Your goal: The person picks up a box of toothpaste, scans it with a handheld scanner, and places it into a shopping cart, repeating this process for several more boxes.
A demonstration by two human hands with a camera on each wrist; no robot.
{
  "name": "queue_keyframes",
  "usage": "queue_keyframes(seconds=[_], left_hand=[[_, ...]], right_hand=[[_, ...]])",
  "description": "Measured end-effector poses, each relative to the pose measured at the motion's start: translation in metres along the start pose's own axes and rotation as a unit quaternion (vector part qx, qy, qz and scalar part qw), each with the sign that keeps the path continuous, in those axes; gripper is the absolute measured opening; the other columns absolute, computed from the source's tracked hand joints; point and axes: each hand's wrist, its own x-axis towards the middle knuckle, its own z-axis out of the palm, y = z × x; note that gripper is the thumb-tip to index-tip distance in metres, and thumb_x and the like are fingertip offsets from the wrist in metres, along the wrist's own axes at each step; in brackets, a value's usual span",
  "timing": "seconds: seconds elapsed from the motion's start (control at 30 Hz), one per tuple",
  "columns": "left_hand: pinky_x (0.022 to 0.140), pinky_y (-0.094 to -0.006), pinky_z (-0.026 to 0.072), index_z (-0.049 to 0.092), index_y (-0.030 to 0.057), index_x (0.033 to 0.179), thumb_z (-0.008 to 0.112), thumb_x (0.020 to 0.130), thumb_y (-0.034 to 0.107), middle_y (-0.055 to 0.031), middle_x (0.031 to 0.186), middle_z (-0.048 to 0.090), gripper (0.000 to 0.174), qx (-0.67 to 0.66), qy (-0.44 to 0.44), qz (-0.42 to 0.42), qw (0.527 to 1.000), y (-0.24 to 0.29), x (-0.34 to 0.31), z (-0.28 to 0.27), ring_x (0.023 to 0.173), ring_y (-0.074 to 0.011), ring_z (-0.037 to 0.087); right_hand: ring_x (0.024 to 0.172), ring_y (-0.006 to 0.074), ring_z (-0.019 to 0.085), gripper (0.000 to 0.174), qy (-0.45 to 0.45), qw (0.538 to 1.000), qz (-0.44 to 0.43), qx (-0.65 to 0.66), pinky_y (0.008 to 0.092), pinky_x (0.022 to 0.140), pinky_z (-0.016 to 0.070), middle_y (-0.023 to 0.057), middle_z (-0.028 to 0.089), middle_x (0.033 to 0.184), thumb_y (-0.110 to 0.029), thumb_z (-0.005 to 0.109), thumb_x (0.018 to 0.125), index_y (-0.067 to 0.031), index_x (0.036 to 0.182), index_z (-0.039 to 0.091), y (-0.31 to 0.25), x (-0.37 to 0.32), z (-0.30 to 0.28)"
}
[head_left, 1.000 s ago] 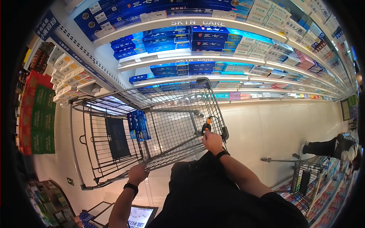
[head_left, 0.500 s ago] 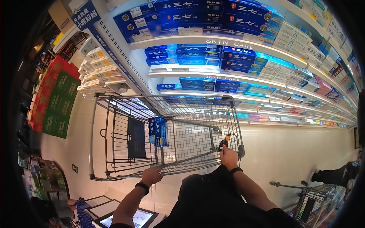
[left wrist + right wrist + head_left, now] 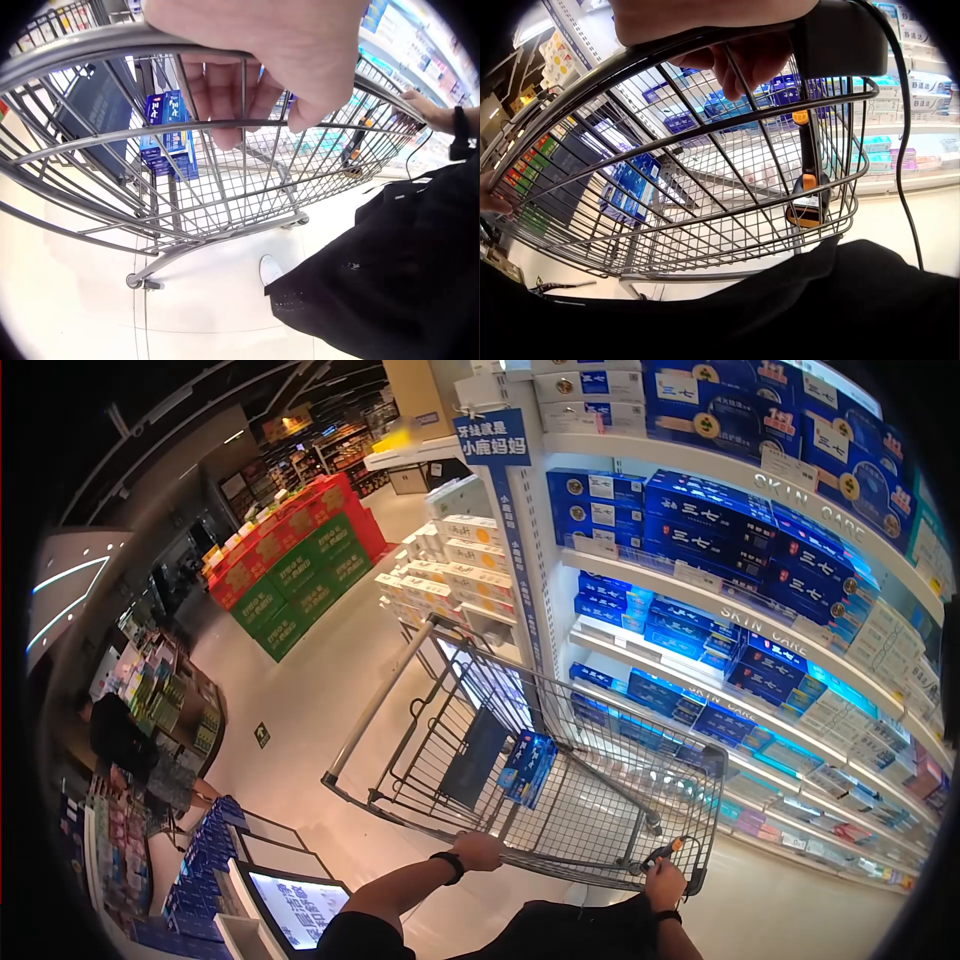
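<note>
A wire shopping cart (image 3: pixel 560 800) stands in front of me beside a shelf. My left hand (image 3: pixel 478 850) grips the left end of its handle bar (image 3: pixel 90 46), fingers curled round the bar (image 3: pixel 247 75). At the right end of the handle my right hand (image 3: pixel 665 882) grips the bar too (image 3: pixel 735 45). A blue boxed product (image 3: pixel 527 765) stands upright inside the basket, against the child-seat flap (image 3: pixel 169 135). An orange and black handheld scanner (image 3: pixel 808 199) hangs on a cable at the cart's right side.
Lit shelves marked SKIN CARE (image 3: pixel 760 550) full of blue boxes run along the right. White boxes (image 3: pixel 450 560) fill the aisle's end cap. A red and green stacked display (image 3: pixel 290 560) lies ahead left. A person in dark clothes (image 3: pixel 115 735) and a screen kiosk (image 3: pixel 295 905) are at the left.
The cart and my view have swung left, from facing the shelf to looking along the aisle. Both hands stay on the handle. The other shopper and their cart have left view.
</note>
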Motion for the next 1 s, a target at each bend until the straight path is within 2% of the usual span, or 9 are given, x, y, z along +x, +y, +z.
queue_keyframes(seconds=[0.13, 0.27, 0.37, 0.47, 0.53, 0.67, 0.7, 0.9, 1.0], left_hand=[[0.071, -0.047, 0.0535, 0.067, 0.0067, 0.09, 0.06, 0.079, 0.031, -0.016, 0.085, 0.068, 0.028, 0.007, 0.006, 0.025, 1.0, 0.001, 0.001, 0.001, 0.081, -0.0358, 0.067], [0.081, -0.0478, 0.0528, 0.068, 0.0063, 0.101, 0.06, 0.082, 0.03, -0.0168, 0.1, 0.069, 0.032, 0.006, -0.053, -0.007, 0.999, 0.012, -0.004, -0.017, 0.095, -0.0359, 0.066], [0.079, -0.0474, 0.0536, 0.069, 0.0054, 0.098, 0.059, 0.081, 0.029, -0.0176, 0.096, 0.069, 0.031, 0.011, -0.042, -0.001, 0.999, 0.016, -0.008, -0.02, 0.091, -0.0366, 0.066], [0.071, -0.0471, 0.0536, 0.067, 0.0075, 0.093, 0.057, 0.081, 0.031, -0.0161, 0.087, 0.068, 0.028, 0.05, -0.045, 0.025, 0.997, 0.004, 0.005, 0.002, 0.083, -0.0352, 0.067], [0.072, -0.047, 0.0536, 0.067, 0.0091, 0.093, 0.057, 0.08, 0.031, -0.0146, 0.087, 0.068, 0.027, 0.039, -0.035, 0.0, 0.999, 0.007, 0.003, 0.004, 0.084, -0.0341, 0.067], [0.074, -0.047, 0.053, 0.067, 0.0108, 0.095, 0.059, 0.08, 0.031, -0.0134, 0.091, 0.069, 0.027, 0.067, -0.057, 0.024, 0.996, 0.007, 0.007, 0.001, 0.087, -0.0335, 0.066], [0.075, -0.0473, 0.0528, 0.068, 0.0136, 0.102, 0.061, 0.08, 0.033, -0.0138, 0.092, 0.069, 0.03, 0.049, -0.043, 0.023, 0.998, 0.012, 0.0, -0.007, 0.087, -0.0338, 0.066], [0.076, -0.0469, 0.0531, 0.068, 0.0092, 0.099, 0.056, 0.083, 0.035, -0.0156, 0.093, 0.069, 0.033, 0.06, -0.052, 0.024, 0.997, 0.015, -0.001, -0.012, 0.09, -0.034, 0.066], [0.077, -0.0481, 0.0532, 0.068, 0.008, 0.099, 0.057, 0.082, 0.035, -0.0165, 0.093, 0.068, 0.033, 0.052, -0.054, 0.021, 0.997, 0.015, -0.002, -0.011, 0.09, -0.0356, 0.066]], right_hand=[[0.067, 0.036, 0.062, 0.014, -0.005, 1.0, -0.006, 0.002, 0.0467, 0.059, 0.0485, 0.0149, 0.062, 0.069, -0.02, 0.058, 0.079, -0.0074, 0.074, 0.058, 0.001, 0.001, -0.001], [0.067, 0.0358, 0.062, 0.014, 0.005, 1.0, -0.011, 0.016, 0.0465, 0.059, 0.0487, 0.0147, 0.063, 0.07, -0.021, 0.059, 0.079, -0.0079, 0.074, 0.059, 0.004, 0.002, 0.003], [0.067, 0.0357, 0.063, 0.014, 0.0, 1.0, -0.001, 0.015, 0.0472, 0.06, 0.0491, 0.0146, 0.063, 0.069, -0.021, 0.06, 0.079, -0.0085, 0.073, 0.059, 0.003, 0.0, -0.003], [0.066, 0.0357, 0.064, 0.018, 0.007, 1.0, -0.01, 0.001, 0.0474, 0.061, 0.05, 0.0149, 0.065, 0.069, -0.024, 0.057, 0.084, -0.0084, 0.077, 0.064, 0.007, -0.001, 0.0], [0.062, 0.0359, 0.063, 0.015, 0.038, 0.998, -0.027, 0.044, 0.0479, 0.058, 0.0491, 0.0144, 0.065, 0.067, -0.021, 0.059, 0.08, -0.0078, 0.075, 0.062, 0.007, -0.002, -0.002], [0.063, 0.0355, 0.062, 0.016, 0.065, 0.996, -0.044, 0.035, 0.0469, 0.057, 0.0485, 0.0146, 0.063, 0.067, -0.019, 0.058, 0.08, -0.0065, 0.071, 0.059, 0.011, -0.002, 0.005], [0.064, 0.0357, 0.062, 0.017, 0.063, 0.996, -0.043, 0.045, 0.0469, 0.057, 0.0486, 0.0149, 0.062, 0.067, -0.02, 0.058, 0.08, -0.0059, 0.07, 0.058, 0.01, -0.003, 0.004], [0.067, 0.0347, 0.064, 0.014, 0.023, 0.999, -0.037, 0.031, 0.0459, 0.059, 0.0516, 0.0153, 0.064, 0.073, -0.019, 0.06, 0.079, -0.0056, 0.073, 0.059, 0.008, -0.003, -0.003], [0.064, 0.0357, 0.062, 0.013, 0.057, 0.997, -0.033, 0.051, 0.047, 0.058, 0.0483, 0.0147, 0.062, 0.068, -0.018, 0.058, 0.08, -0.0068, 0.073, 0.059, 0.009, -0.001, 0.003]])
